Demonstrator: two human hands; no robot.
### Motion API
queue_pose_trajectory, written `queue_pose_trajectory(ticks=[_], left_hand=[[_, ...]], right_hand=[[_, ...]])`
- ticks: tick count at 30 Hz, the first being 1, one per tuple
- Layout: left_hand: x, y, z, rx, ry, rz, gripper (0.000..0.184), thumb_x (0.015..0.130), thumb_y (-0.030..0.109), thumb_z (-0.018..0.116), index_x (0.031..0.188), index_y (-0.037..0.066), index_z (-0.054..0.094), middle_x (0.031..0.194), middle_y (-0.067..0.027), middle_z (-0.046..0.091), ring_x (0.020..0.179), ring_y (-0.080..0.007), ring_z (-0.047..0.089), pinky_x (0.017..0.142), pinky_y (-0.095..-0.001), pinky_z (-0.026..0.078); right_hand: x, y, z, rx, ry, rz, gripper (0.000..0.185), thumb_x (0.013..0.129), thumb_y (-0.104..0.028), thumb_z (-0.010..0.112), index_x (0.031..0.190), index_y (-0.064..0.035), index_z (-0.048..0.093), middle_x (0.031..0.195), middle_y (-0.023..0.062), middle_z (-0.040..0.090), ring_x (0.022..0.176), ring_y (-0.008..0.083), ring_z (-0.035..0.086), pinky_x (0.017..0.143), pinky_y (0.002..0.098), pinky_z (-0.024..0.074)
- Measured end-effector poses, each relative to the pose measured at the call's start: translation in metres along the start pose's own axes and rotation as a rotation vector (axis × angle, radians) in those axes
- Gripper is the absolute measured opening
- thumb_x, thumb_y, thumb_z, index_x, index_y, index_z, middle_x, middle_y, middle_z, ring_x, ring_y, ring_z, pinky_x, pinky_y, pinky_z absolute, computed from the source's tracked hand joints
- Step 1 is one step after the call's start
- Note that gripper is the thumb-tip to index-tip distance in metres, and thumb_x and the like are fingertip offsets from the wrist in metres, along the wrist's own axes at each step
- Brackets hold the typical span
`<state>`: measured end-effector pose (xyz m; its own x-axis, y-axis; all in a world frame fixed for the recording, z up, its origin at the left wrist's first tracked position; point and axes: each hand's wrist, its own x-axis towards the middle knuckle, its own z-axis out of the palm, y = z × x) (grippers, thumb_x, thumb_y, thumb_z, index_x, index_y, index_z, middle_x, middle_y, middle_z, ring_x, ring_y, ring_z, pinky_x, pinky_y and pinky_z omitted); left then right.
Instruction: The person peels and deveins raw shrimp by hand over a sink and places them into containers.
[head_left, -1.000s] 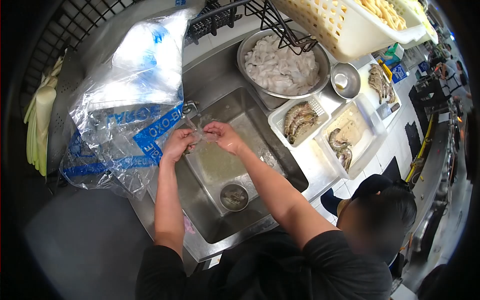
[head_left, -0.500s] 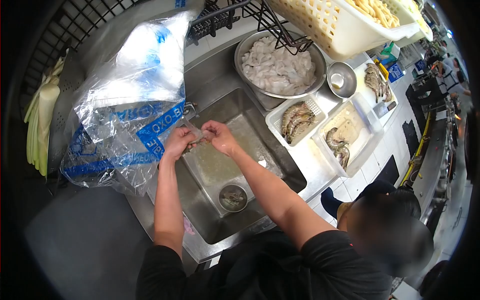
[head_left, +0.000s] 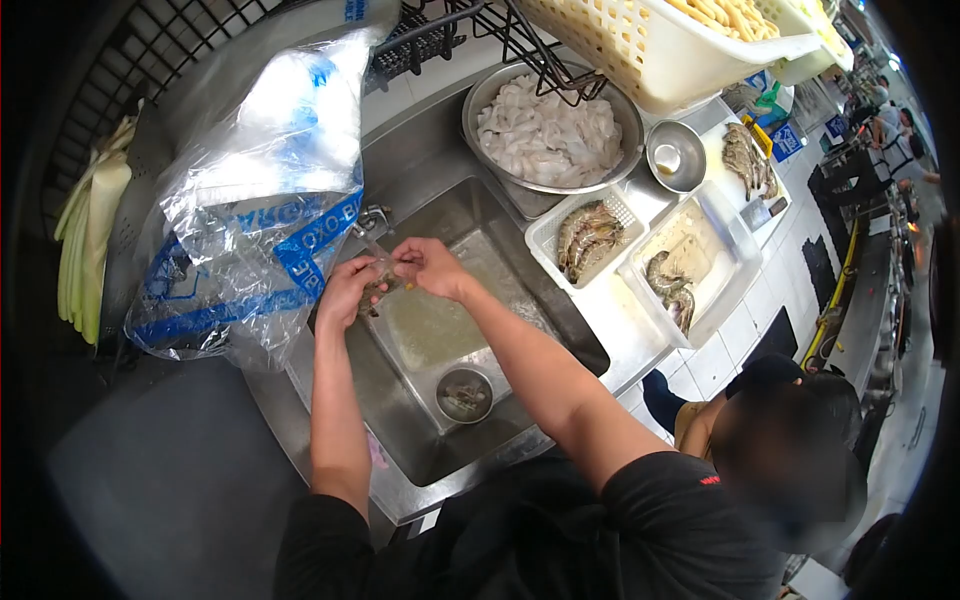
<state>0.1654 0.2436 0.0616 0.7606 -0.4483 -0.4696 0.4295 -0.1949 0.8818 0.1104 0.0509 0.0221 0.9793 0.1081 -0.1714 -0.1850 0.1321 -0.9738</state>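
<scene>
Over the left side of the metal sink [head_left: 585, 345], my left hand [head_left: 345, 288] is closed around a shrimp [head_left: 378, 284], with part of it showing between the fingers. My right hand [head_left: 434, 268] meets it from the right, its fingertips pinched on the same shrimp. Both hands are just below the tap [head_left: 373, 217], partly behind the plastic bag's edge. Down in the sink's near part stands a small metal bowl [head_left: 465, 396] with shrimp pieces in it. Shallow cloudy water lies on the sink floor.
Right of the sink are a white basket of shrimp [head_left: 590, 235], a clear tub [head_left: 700, 265] with shrimp, a large bowl of pale seafood [head_left: 550, 135] and an empty metal bowl [head_left: 676, 157]. A plastic bag [head_left: 270, 200] hangs at left. A person [head_left: 790, 450] is close at right.
My left hand has turned so that more of the shrimp shows in its fingers. My right hand has shifted slightly up and left. The view has moved a little, uncovering more of the tap.
</scene>
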Motion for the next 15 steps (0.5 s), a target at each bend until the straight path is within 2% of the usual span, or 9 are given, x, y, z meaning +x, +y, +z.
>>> queue_pose_trajectory(ticks=[5, 9, 15], left_hand=[[0.002, 0.006, 0.004, 0.078, -0.045, 0.101, 0.019, 0.093, 0.009, 0.058, 0.105, -0.004, 0.066, 0.092, -0.0089, 0.069, 0.078, -0.0152, 0.065, 0.061, -0.0262, 0.049], [0.005, 0.008, 0.002, 0.122, -0.020, 0.102, 0.019, 0.093, 0.008, 0.058, 0.104, -0.004, 0.067, 0.092, -0.0092, 0.070, 0.079, -0.0160, 0.067, 0.063, -0.0262, 0.050], [0.005, 0.004, -0.001, 0.084, 0.066, 0.112, 0.019, 0.092, 0.008, 0.059, 0.104, -0.004, 0.067, 0.093, -0.0097, 0.070, 0.079, -0.0162, 0.067, 0.062, -0.0268, 0.050]], right_hand=[[0.003, 0.009, 0.001, 0.136, 0.048, -0.052, 0.021, 0.090, 0.002, 0.065, 0.110, 0.0028, 0.061, 0.102, 0.0085, 0.066, 0.094, 0.0149, 0.062, 0.084, 0.0287, 0.0506], [0.006, 0.006, 0.001, 0.078, 0.054, -0.056, 0.021, 0.090, 0.002, 0.064, 0.111, 0.0026, 0.060, 0.102, 0.0083, 0.066, 0.094, 0.0145, 0.062, 0.083, 0.0283, 0.0506], [0.007, -0.011, 0.001, 0.132, 0.012, 0.068, 0.021, 0.090, 0.002, 0.064, 0.111, 0.0032, 0.060, 0.101, 0.0079, 0.066, 0.095, 0.0143, 0.062, 0.082, 0.0287, 0.0515]])
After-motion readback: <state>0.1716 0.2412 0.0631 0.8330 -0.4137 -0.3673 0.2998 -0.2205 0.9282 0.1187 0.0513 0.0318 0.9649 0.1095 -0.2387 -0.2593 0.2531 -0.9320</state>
